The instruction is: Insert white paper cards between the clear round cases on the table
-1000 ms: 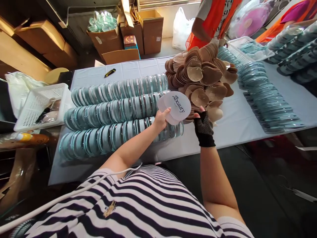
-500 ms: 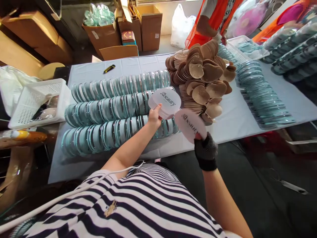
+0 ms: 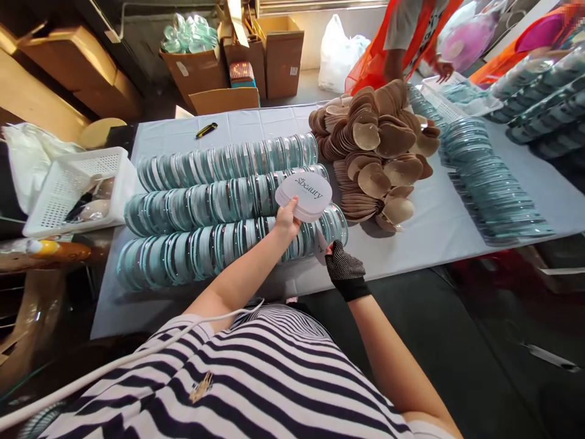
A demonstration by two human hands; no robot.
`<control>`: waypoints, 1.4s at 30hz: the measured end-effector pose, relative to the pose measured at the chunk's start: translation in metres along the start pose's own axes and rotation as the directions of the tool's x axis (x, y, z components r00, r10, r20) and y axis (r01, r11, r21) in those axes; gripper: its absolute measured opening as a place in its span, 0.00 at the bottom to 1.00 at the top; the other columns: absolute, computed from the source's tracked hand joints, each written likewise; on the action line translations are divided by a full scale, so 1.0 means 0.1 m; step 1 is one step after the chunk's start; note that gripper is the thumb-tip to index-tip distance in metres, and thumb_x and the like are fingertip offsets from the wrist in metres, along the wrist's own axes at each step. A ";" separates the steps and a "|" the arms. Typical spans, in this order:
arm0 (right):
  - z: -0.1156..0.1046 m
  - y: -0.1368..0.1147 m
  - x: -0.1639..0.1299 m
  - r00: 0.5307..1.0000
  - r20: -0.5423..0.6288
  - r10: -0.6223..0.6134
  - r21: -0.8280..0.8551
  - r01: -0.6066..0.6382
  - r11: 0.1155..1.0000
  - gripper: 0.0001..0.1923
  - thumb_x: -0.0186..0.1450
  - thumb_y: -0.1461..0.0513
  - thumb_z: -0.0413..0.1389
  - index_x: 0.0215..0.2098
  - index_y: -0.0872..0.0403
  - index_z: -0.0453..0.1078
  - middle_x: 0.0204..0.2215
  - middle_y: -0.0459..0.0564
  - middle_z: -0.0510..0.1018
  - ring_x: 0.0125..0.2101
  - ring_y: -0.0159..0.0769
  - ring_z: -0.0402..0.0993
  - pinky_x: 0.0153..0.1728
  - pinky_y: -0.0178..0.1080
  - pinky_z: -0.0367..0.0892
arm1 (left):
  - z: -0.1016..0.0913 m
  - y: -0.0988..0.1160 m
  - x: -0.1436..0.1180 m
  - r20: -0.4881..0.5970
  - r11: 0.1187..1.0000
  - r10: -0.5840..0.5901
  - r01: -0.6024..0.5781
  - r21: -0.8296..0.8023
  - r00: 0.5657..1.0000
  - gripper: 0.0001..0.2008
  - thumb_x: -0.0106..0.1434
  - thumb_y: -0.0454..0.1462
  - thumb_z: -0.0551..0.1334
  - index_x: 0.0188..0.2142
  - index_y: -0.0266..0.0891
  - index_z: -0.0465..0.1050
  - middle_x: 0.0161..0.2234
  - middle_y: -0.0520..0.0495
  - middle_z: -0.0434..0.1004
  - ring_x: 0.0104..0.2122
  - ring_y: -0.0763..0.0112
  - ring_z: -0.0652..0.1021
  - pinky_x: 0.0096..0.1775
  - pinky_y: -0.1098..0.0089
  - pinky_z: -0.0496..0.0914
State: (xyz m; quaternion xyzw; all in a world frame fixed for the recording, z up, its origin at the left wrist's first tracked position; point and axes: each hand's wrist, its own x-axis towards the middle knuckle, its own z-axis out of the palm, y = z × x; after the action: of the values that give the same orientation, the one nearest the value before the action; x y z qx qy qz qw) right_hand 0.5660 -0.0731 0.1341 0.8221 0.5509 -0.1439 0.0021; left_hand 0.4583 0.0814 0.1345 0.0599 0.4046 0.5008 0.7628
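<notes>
My left hand [image 3: 289, 219] grips a fanned stack of white oval cards [image 3: 303, 194] printed "sbeauty", thumb on top. It is held over the right part of the rows of round, pale-teal clear cases [image 3: 219, 198]. My right hand [image 3: 343, 263], in a dark fingerless glove, pinches one card [image 3: 320, 245] of the same kind. That card stands nearly edge-on at the right end of the nearest row, beside the cases there; whether it is between two of them is hard to tell. Brown oval pads [image 3: 375, 152] lie heaped beyond my right hand.
A yellow-black utility knife [image 3: 206, 130] lies at the table's back. White baskets stand left [image 3: 82, 189] and far right [image 3: 461, 97]. More teal cases [image 3: 493, 177] line the right side. Behind the table are cardboard boxes [image 3: 283, 58] and a co-worker in an orange vest [image 3: 375, 49].
My right hand has moved left and slightly down with its card, which has turned from face-up to nearly edge-on at the nearest row's end. The left hand has barely moved.
</notes>
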 end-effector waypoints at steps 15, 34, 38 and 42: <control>0.08 0.17 0.29 0.939 0.289 -0.186 0.729 -0.091 0.678 0.27 0.67 0.49 0.44 0.49 0.61 0.69 0.20 0.49 0.74 0.17 0.35 0.69 0.21 0.37 0.66 | 0.01 -0.09 -0.02 0.015 0.996 0.077 -0.078 0.036 0.997 0.13 0.61 0.32 0.65 0.46 0.37 0.75 0.41 0.46 0.83 0.46 0.65 0.80 0.49 0.66 0.75; -0.16 -0.01 -0.25 0.833 -0.509 0.217 0.491 0.075 0.868 0.28 0.65 0.47 0.48 0.48 0.61 0.71 0.36 0.62 0.79 0.32 0.44 0.76 0.29 0.41 0.70 | -0.18 0.27 -0.24 0.041 0.991 0.130 -0.131 0.031 0.991 0.14 0.56 0.34 0.71 0.43 0.38 0.77 0.39 0.46 0.83 0.46 0.62 0.81 0.50 0.64 0.74; 0.05 0.12 -0.79 0.948 -0.318 0.023 0.115 0.015 0.993 0.22 0.66 0.52 0.48 0.46 0.59 0.73 0.27 0.58 0.78 0.26 0.41 0.74 0.26 0.37 0.61 | -0.26 0.39 -0.08 -0.110 0.991 0.118 -0.124 -0.050 0.987 0.13 0.61 0.31 0.66 0.46 0.38 0.75 0.42 0.45 0.82 0.46 0.66 0.81 0.50 0.66 0.74; 0.26 -0.25 -0.64 0.998 -0.058 -0.008 -0.014 0.007 1.000 0.20 0.70 0.55 0.46 0.54 0.56 0.68 0.27 0.53 0.78 0.24 0.37 0.72 0.25 0.35 0.53 | -0.29 0.38 -0.05 -0.069 0.993 0.109 -0.112 -0.046 0.992 0.12 0.62 0.30 0.65 0.45 0.37 0.75 0.40 0.45 0.83 0.44 0.66 0.82 0.49 0.67 0.76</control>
State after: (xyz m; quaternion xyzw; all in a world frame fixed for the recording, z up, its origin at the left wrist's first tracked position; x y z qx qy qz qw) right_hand 0.5149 -0.1253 0.1279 0.8237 0.5549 -0.1164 -0.0087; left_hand 0.4103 0.0866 0.1365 0.0465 0.4131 0.5538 0.7214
